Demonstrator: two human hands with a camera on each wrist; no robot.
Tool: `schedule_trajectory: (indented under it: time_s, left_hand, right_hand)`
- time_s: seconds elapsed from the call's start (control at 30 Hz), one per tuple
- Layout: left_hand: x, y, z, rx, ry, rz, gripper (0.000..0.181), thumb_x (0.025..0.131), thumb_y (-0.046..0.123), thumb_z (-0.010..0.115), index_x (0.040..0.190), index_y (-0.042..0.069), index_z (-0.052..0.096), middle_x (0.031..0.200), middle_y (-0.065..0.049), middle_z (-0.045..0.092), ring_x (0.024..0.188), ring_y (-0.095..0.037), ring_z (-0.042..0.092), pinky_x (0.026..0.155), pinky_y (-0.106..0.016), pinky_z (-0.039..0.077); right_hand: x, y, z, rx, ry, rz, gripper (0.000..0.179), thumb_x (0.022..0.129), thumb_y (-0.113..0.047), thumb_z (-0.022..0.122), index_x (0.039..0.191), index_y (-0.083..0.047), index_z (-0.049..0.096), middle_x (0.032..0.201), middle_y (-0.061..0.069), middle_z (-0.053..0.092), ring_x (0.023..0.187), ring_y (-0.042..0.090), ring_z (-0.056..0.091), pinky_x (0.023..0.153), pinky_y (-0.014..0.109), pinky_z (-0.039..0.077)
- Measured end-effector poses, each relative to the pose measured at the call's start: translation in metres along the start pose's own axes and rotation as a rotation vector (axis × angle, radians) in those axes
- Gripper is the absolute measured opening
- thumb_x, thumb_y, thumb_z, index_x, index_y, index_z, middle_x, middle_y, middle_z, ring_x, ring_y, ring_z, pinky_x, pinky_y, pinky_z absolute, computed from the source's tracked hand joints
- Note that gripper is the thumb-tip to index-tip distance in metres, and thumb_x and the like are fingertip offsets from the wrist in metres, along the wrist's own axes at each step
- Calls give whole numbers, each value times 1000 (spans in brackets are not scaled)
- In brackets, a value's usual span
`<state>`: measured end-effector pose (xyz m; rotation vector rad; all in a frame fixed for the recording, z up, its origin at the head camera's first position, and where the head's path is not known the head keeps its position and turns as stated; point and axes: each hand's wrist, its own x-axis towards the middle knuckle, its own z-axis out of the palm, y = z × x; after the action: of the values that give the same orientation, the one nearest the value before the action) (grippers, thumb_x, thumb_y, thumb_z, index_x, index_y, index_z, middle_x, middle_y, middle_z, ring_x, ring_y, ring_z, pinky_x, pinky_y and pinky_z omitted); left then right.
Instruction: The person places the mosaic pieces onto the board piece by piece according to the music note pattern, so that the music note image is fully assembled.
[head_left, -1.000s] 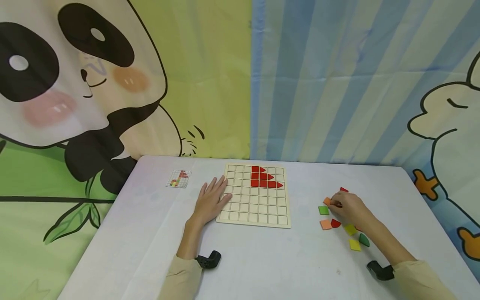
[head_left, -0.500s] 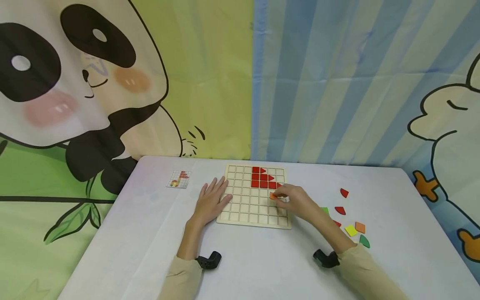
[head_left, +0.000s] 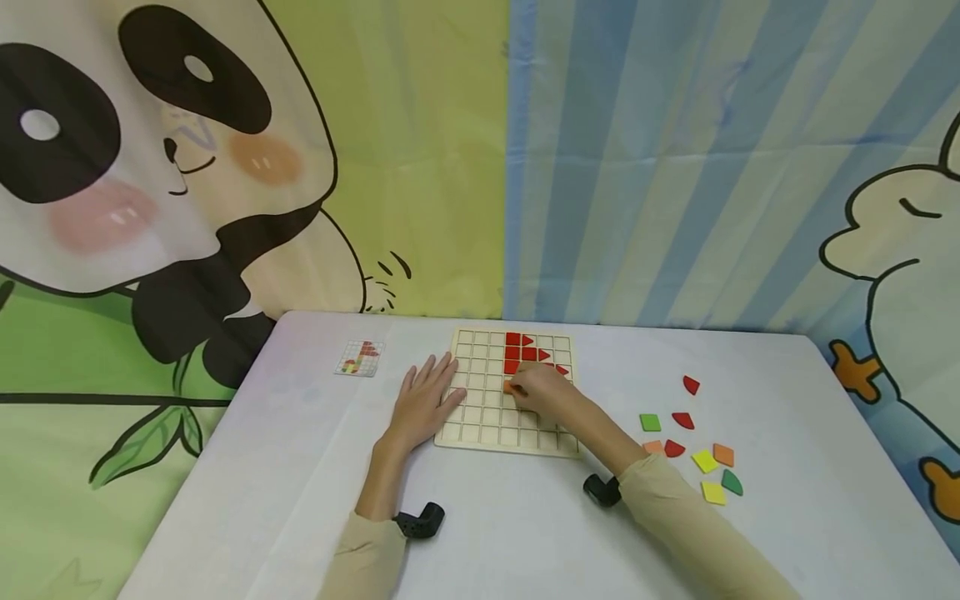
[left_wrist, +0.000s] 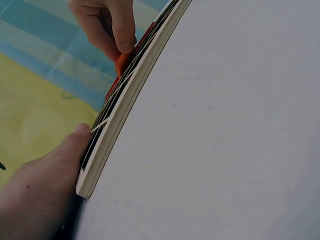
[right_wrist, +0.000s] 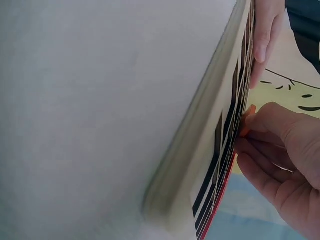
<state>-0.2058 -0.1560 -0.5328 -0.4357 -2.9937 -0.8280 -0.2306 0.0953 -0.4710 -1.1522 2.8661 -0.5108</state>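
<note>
A wooden grid board (head_left: 480, 421) lies on the table with red squares and pointed red pieces (head_left: 513, 340) set in its upper right cells. My right hand (head_left: 546, 392) pinches an orange square tile (head_left: 508, 387) over the board, just below the red rows; in the right wrist view the tile (right_wrist: 247, 120) sits tilted between thumb and fingers. My left hand (head_left: 423, 407) lies with straight, spread fingers on the board's left edge. In the left wrist view its thumb (left_wrist: 75, 142) touches the board's rim (left_wrist: 125, 107).
A small pattern card (head_left: 359, 358) lies left of the board. Loose tiles lie at the right: a green square (head_left: 650, 422), red rounded pieces (head_left: 691, 385), yellow squares (head_left: 713, 492), orange squares (head_left: 723, 454) and a dark green rounded piece (head_left: 732, 482).
My right hand has picked up an orange tile from the loose pieces and carried it left over the board, to below the red rows. My left hand has stayed in place.
</note>
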Motion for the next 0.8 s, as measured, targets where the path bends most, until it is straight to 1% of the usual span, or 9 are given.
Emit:
schedule_trajectory:
  time_s: [0.13, 0.27, 0.37, 0.43, 0.53, 0.67, 0.73, 0.8]
  left_hand:
    - [0, 0, -1, 0, -3, -2, 66, 108, 48, 48, 163, 13, 35, 171, -4, 27, 161, -30, 17, 131, -55, 4]
    - [0, 0, -1, 2, -6, -1, 66, 108, 48, 48, 163, 13, 34, 172, -4, 26, 161, -30, 16, 131, -55, 4]
    - [0, 0, -1, 2, -6, -3, 66, 108, 48, 48, 163, 13, 35, 172, -4, 27, 161, -31, 16, 131, -55, 4]
    - [0, 0, -2, 2, -8, -6, 66, 108, 47, 48, 163, 13, 34, 172, -4, 26, 161, -31, 16, 131, -55, 4]
    - [0, 0, -3, 4, -13, -11, 66, 108, 47, 47, 163, 13, 34, 172, -4, 26, 162, -30, 16, 131, -55, 3]
    - [0, -1, -2, 5, -4, -5, 66, 108, 47, 48, 163, 13, 34, 172, -5, 26, 161, -31, 16, 130, -55, 4]
    - [1, -1, -1, 4, 5, 1, 66, 108, 46, 49, 162, 12, 35, 171, -6, 28, 161, -32, 17, 130, -56, 5]
    - [1, 0, 0, 3, 3, 3, 66, 108, 46, 49, 162, 12, 35, 171, -6, 28, 161, -32, 17, 130, -56, 5]
  right_hand:
    - [2, -1, 0, -39, -3, 6, 22, 92, 6, 67, 72, -4, 65, 70, 1, 48, 66, 10, 31, 61, 20, 26]
    - [5, -1, 1, -67, 37, -22, 19, 88, 8, 68, 73, -4, 68, 71, 3, 51, 67, 11, 32, 61, 20, 28]
    - [6, 0, 0, -62, 53, -32, 18, 87, 8, 69, 73, -3, 68, 71, 3, 52, 66, 12, 31, 61, 21, 28]
    - [7, 0, 0, -51, 49, -31, 17, 88, 8, 69, 75, -3, 70, 72, 4, 53, 66, 12, 32, 61, 22, 29]
    - [7, 1, -1, -37, 35, -29, 13, 89, 7, 69, 81, -3, 73, 76, 4, 57, 67, 12, 39, 62, 20, 33]
    - [6, 1, -1, -67, 28, -38, 9, 92, 3, 71, 88, -2, 77, 78, 5, 59, 67, 13, 47, 60, 18, 40]
    - [1, 1, -1, -80, 14, -32, 4, 93, -2, 73, 93, -2, 77, 80, 7, 59, 68, 16, 50, 60, 20, 44]
    - [-8, -1, -1, -98, 2, -4, 13, 94, -8, 76, 105, 0, 75, 90, 10, 62, 75, 20, 56, 64, 25, 51]
